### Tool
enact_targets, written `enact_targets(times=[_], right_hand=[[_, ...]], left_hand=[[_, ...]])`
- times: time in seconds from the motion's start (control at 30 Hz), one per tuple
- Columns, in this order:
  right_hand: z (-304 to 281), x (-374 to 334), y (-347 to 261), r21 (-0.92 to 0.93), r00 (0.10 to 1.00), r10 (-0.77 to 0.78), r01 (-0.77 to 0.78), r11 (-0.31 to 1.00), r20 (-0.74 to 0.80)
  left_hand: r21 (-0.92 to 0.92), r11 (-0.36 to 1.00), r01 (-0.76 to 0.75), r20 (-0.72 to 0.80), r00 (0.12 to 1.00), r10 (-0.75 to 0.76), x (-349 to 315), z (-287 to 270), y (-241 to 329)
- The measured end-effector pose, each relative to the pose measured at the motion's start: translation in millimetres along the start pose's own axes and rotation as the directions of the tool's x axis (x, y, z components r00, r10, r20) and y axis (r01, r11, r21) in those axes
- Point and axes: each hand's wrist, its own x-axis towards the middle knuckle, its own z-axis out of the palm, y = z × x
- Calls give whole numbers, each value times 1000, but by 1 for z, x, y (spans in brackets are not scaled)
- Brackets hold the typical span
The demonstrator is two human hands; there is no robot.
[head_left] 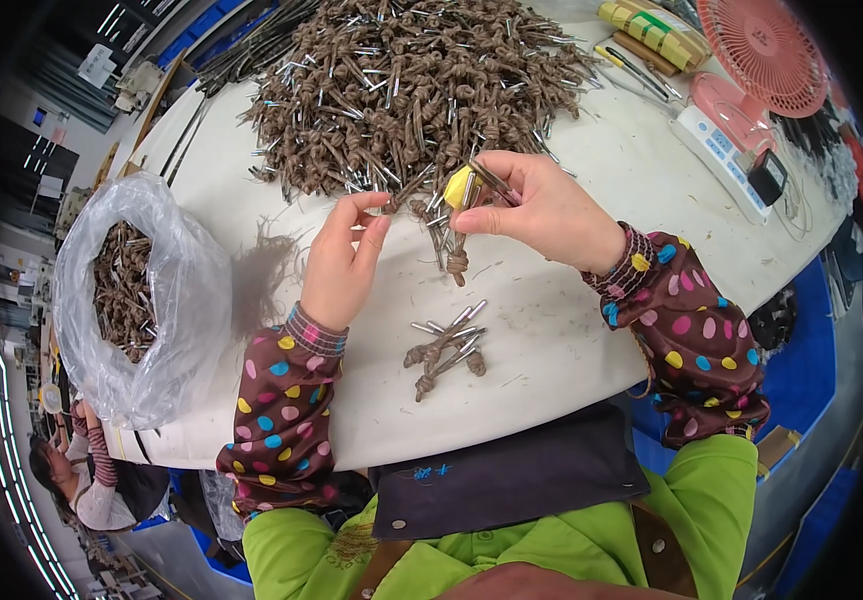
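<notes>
My left hand (pixel 339 262) has its thumb and index finger closing around the end of a brown knotted cord (pixel 393 204) at the pile's near edge. A little to the right, my right hand (pixel 554 212) is closed on a slim metal tool with a yellow part (pixel 459 187); its exact kind is partly hidden by the fingers. Below those fingers hangs a brown knotted cord (pixel 457 262) with a metal tip. Nearer me on the white table (pixel 551 330), several knotted cords with metal tips (pixel 439 352) lie in a small cluster.
A large pile of knotted cords (pixel 391 90) covers the far middle. At left stands a clear plastic bag (pixel 81 290) of similar pieces. The far right holds a pink fan (pixel 761 55), a white power strip (pixel 716 155) and yellow packets (pixel 656 30). Another person (pixel 91 480) sits at far left.
</notes>
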Motion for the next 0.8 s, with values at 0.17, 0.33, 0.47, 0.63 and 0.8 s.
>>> enact_targets(times=[0.17, 0.33, 0.47, 0.63, 0.8], right_hand=[[1, 0, -1, 39, 996, -49, 46, 998, 74], [0, 0, -1, 1, 991, -50, 51, 999, 128], [-3, 1, 3, -1, 988, -85, 86, 996, 131], [-4, 1, 0, 24, 988, -53, 50, 998, 142], [3, 2, 5, 105, 981, -79, 61, 993, 175]], left_hand=[[-509, 861, 18, 270, 953, 139, -12, 8, 17], [-575, 790, 215, 526, 836, 155, -13, 2, 14], [-329, 936, 125, 425, 905, 29, -8, -3, 18], [-142, 959, -246, 132, 955, 265, -8, 3, 13], [-502, 857, -113, 171, 959, 227, -13, 17, 3]])
